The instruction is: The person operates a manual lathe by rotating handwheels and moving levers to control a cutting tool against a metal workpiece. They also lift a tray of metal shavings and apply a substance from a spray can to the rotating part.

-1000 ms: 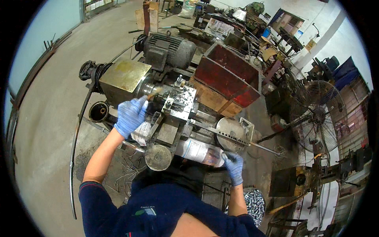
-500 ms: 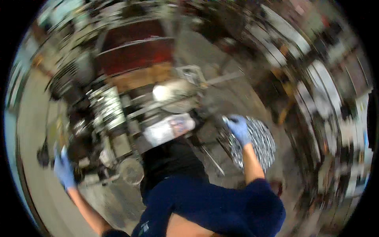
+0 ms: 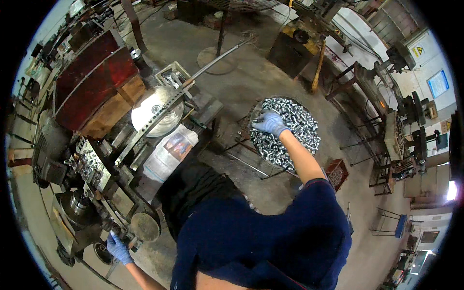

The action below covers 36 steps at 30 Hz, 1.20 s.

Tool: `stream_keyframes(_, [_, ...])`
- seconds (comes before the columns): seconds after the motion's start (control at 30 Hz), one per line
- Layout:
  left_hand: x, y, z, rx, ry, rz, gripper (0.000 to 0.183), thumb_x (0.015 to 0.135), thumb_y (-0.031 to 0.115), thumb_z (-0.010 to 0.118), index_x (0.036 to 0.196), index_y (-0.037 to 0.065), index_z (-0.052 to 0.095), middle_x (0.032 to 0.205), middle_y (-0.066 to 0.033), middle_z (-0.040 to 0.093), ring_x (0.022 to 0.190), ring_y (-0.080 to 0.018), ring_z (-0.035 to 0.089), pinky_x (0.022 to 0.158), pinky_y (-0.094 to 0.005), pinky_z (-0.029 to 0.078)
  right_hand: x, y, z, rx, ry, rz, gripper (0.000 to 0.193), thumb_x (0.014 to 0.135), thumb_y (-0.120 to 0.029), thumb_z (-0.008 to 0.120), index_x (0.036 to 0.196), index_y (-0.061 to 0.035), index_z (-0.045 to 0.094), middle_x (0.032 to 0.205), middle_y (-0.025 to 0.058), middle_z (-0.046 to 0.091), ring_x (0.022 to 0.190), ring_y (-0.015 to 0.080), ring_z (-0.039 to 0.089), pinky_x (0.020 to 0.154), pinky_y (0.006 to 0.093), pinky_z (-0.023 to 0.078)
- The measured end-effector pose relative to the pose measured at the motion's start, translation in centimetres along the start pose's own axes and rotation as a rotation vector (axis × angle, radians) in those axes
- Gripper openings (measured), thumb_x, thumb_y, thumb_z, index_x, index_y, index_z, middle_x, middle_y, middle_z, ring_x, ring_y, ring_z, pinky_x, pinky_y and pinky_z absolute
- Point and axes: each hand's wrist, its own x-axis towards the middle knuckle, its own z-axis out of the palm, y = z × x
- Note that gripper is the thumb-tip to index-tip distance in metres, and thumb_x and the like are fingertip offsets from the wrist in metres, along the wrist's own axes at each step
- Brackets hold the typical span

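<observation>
My right hand [image 3: 271,123], in a blue-grey glove, is at the left side of a wide round pan heaped with short shiny metal sleeves [image 3: 295,140]. Its fingers are bent together among the parts, and what they pinch is hidden. On the far left, my left hand [image 3: 119,248], gloved alike, is curled at the near end of a dark machine [image 3: 78,203] with a shiny round chuck. What those fingers close around does not show clearly. Beside that machine lies a metal tray [image 3: 94,166] with small metal pieces on it.
A white-and-printed sack [image 3: 169,152] lies before my dark-clad legs, beyond it a shiny round disc [image 3: 157,112] under a long bar. Red panels [image 3: 96,82] stand at the upper left. A broom [image 3: 318,70] leans behind the pan; a red bin [image 3: 337,174] of small parts sits nearby.
My view has turned right and sharpened from a blur. My right hand has shifted from the pan's upper left edge onto the heap. The left hand now sits against the machine's near end.
</observation>
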Motion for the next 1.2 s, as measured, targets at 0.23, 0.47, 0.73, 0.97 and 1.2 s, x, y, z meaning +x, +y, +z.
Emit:
stream_keyframes(0.23, [0.4, 0.2, 0.3, -0.017, 0.005, 0.012, 0.031, 0.091, 0.024, 0.054, 0.098, -0.004, 0.063, 0.084, -0.0107, 0.067, 0.069, -0.0143, 0.058, 0.066, -0.0291, 0.048, 3.2, -1.0, 1.6, -0.336, -0.345, -0.113, 0.048, 0.067, -0.047, 0.064, 0.091, -0.0059, 0.069, 0.097, 0.0157, 0.065, 0.091, 0.0309, 0.062, 0.079, 0.04, 0.049])
stream_keyframes(0.47, [0.7, -0.6, 0.5, -0.086, -0.013, -0.012, 0.029, 0.09, 0.022, 0.054, 0.097, -0.005, 0.063, 0.083, -0.0114, 0.067, 0.069, -0.0151, 0.059, 0.067, -0.0291, 0.048, 3.8, -0.5, 1.1, -0.493, -0.484, -0.216, 0.043, 0.067, -0.043, 0.064, 0.092, -0.0078, 0.069, 0.098, 0.0126, 0.066, 0.091, 0.0291, 0.063, 0.077, 0.0406, 0.049])
stream_keyframes(0.73, [0.8, -0.7, 0.8, -0.104, -0.003, -0.014, 0.03, 0.09, 0.022, 0.053, 0.097, -0.005, 0.063, 0.083, -0.0119, 0.067, 0.068, -0.015, 0.06, 0.066, -0.0291, 0.048, 4.4, 1.0, 3.2, -0.459, -0.375, -0.161, 0.046, 0.066, -0.043, 0.065, 0.095, -0.0084, 0.068, 0.1, 0.0137, 0.065, 0.093, 0.0292, 0.062, 0.08, 0.0404, 0.048])
stream_keyframes(0.97, [0.5, 0.0, 0.2, 0.074, 0.019, 0.051, 0.03, 0.091, 0.023, 0.052, 0.097, -0.004, 0.063, 0.084, -0.0116, 0.067, 0.071, -0.0154, 0.058, 0.067, -0.0298, 0.047, 5.0, -1.5, 1.8, -0.383, -0.433, -0.087, 0.043, 0.065, -0.037, 0.063, 0.096, -0.008, 0.068, 0.101, 0.0153, 0.064, 0.093, 0.0295, 0.062, 0.079, 0.0395, 0.049])
stream_keyframes(1.2, [0.8, -0.6, 0.3, 0.004, 0.032, 0.043, 0.029, 0.091, 0.022, 0.053, 0.096, -0.004, 0.063, 0.083, -0.0095, 0.067, 0.068, -0.0147, 0.057, 0.067, -0.0292, 0.047, 7.2, -1.2, 4.3, -0.463, -0.409, -0.143, 0.037, 0.065, -0.029, 0.058, 0.092, -0.0076, 0.069, 0.1, 0.0146, 0.065, 0.092, 0.03, 0.063, 0.078, 0.0382, 0.05])
